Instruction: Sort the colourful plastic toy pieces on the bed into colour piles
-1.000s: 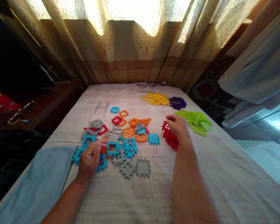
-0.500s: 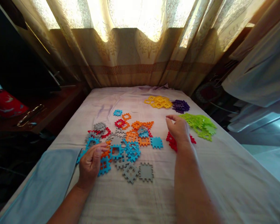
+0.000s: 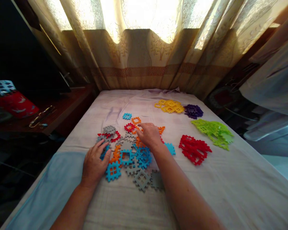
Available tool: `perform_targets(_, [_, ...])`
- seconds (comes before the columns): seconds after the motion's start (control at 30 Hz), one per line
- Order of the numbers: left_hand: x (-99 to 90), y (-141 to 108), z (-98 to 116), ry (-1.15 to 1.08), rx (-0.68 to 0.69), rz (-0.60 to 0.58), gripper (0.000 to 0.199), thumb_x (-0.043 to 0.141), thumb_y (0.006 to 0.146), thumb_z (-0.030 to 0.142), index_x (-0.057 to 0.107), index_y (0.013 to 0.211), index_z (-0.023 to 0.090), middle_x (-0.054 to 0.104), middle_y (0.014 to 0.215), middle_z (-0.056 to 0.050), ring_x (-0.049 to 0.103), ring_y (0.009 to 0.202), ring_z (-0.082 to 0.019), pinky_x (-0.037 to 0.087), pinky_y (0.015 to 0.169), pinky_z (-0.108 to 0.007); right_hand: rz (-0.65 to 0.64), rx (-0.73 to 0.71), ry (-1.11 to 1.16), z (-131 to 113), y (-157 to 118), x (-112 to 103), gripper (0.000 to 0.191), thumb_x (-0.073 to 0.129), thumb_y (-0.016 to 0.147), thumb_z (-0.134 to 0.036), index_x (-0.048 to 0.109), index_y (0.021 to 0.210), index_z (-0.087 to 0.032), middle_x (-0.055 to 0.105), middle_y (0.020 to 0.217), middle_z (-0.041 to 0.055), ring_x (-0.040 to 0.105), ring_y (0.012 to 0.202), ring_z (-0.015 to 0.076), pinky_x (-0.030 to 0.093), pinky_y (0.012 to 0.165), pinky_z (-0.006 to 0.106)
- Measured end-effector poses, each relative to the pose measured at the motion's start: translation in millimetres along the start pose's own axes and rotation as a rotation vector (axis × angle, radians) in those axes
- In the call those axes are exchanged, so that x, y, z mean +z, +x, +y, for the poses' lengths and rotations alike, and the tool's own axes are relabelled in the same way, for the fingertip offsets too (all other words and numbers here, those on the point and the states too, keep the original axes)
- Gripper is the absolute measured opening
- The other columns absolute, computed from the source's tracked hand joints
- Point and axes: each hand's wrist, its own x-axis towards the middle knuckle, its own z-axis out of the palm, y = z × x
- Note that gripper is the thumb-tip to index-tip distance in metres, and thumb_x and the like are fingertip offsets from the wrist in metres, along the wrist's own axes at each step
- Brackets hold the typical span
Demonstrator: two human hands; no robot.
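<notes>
My left hand (image 3: 95, 163) rests with fingers spread at the left side of a mixed pile of interlocking plastic tiles, over blue tiles (image 3: 104, 152) and near the grey tiles (image 3: 109, 129). Above the middle of the pile is my right hand (image 3: 149, 135), fingers stretched toward a red tile (image 3: 129, 127) and an orange tile (image 3: 136, 120). No tile shows in either hand. Below them lie a blue window tile (image 3: 113, 171), a grey window tile (image 3: 142, 180) and a flat grey tile (image 3: 156, 180), partly covered by my right forearm.
Sorted by colour, red tiles (image 3: 195, 149), lime-green tiles (image 3: 214, 132), yellow tiles (image 3: 170, 106) and purple tiles (image 3: 193, 111) lie to the right and back. A light blue cloth (image 3: 46, 188) covers the bed's left edge. A curtain (image 3: 139, 54) hangs behind.
My right hand has moved left from the red pile to the mixed pile, uncovering the red tiles. My left hand has opened and spread over the tiles. The view has shifted slightly left.
</notes>
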Motion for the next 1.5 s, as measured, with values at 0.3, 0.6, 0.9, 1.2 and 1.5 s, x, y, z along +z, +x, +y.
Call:
perform_targets(0.3, [-10.4,2.6,11.9,-0.068,0.026,-0.001,0.029,0.049,0.093,0.037,0.073,0.09,0.022,0.075,0.102,-0.006,0.068,0.097,-0.021,0.052,0.093,-0.035,-0.119,-0.003,-0.173,-32.0,32.9,24.4,0.044,0.054,0.089,-0.051,0.067,0.118,-0.02,0.064,0.126,0.0151,0.054,0.119,0.0297,0.041,0.096,0.043])
perform_targets(0.6, [-3.8,-1.4,10.1,0.045,0.006,-0.023,0.029,0.049,0.092,0.039,0.072,0.102,0.024,0.07,0.122,-0.008,0.056,0.125,-0.032,0.037,0.11,-0.054,-0.102,0.072,-0.124,-33.8,39.9,23.2,0.04,0.055,0.088,-0.045,0.067,0.116,-0.019,0.068,0.118,0.0147,0.056,0.117,0.0284,0.041,0.095,0.042])
perform_targets(0.9, [-3.0,-3.4,9.8,0.126,-0.094,-0.151,0.047,0.045,0.092,0.046,0.059,0.131,0.021,0.058,0.14,-0.013,0.052,0.129,-0.03,0.033,0.112,-0.052,0.016,0.219,-0.088,32.5,-22.6,-45.3,0.045,0.056,0.088,-0.046,0.066,0.124,-0.023,0.071,0.118,0.0105,0.063,0.11,0.0277,0.046,0.091,0.039])
perform_targets(1.2, [-7.6,2.4,11.2,0.114,-0.065,-0.112,0.04,0.046,0.091,0.047,0.065,0.119,0.025,0.069,0.123,-0.011,0.057,0.12,-0.031,0.026,0.113,-0.055,0.007,0.597,-0.068,138.0,-71.8,-91.9,0.048,0.064,0.081,-0.048,0.069,0.119,-0.02,0.074,0.107,0.0115,0.07,0.092,0.0255,0.051,0.076,0.033])
perform_targets(1.5, [-6.3,5.7,-0.2,-0.036,-0.112,-0.112,0.034,0.048,0.089,0.047,0.073,0.104,0.028,0.074,0.112,-0.008,0.056,0.125,-0.035,0.018,0.115,-0.067,-0.074,0.587,-0.07,148.8,-75.3,-91.8,0.047,0.069,0.077,-0.041,0.069,0.121,-0.023,0.072,0.117,0.0117,0.068,0.102,0.0292,0.052,0.084,0.039])
